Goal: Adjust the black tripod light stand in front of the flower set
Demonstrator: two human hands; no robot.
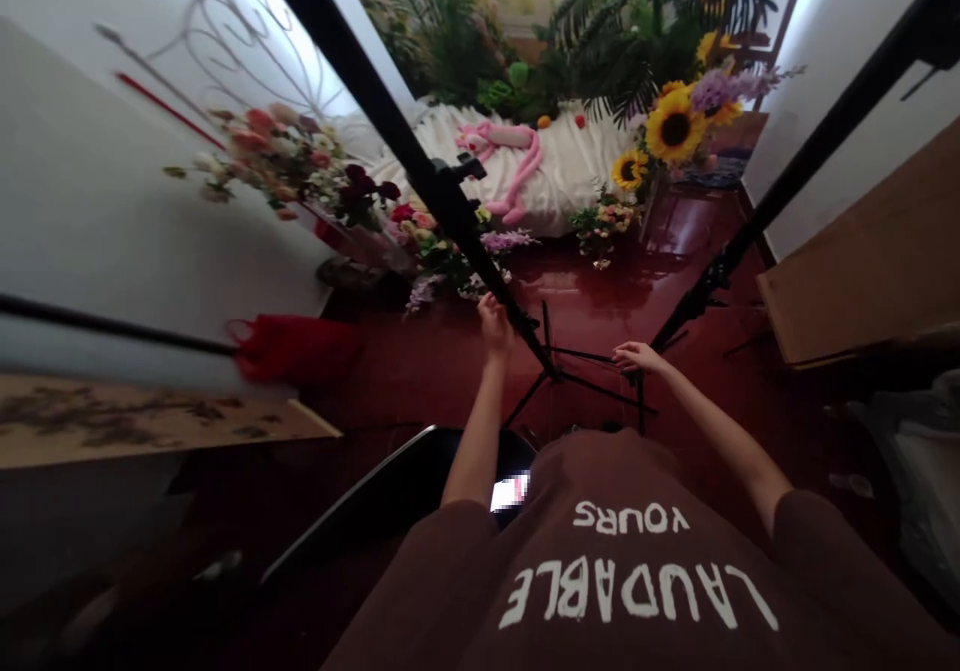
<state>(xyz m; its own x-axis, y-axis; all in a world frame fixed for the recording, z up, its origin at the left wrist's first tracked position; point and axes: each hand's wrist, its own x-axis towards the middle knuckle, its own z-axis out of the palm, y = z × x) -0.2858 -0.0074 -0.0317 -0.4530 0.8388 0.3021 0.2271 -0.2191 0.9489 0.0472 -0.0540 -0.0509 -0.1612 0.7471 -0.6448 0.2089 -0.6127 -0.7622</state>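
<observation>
Two black tripod stands rise in front of me. Beside the lower pole of the left tripod stand is my left hand, its fingers loosely bent and nothing visible in it. Whether it touches the pole I cannot tell. My right hand is near the lower part of the right tripod stand, palm side mostly hidden. Its fingers point left, slightly bent and apart, with no object showing in them. The spread legs of the left stand rest on the dark red floor between my arms.
A pink plush toy lies on white draped cloth. Artificial flowers and sunflowers flank it. A red bag is at left, a brown board at right. A lit screen shows by my left arm.
</observation>
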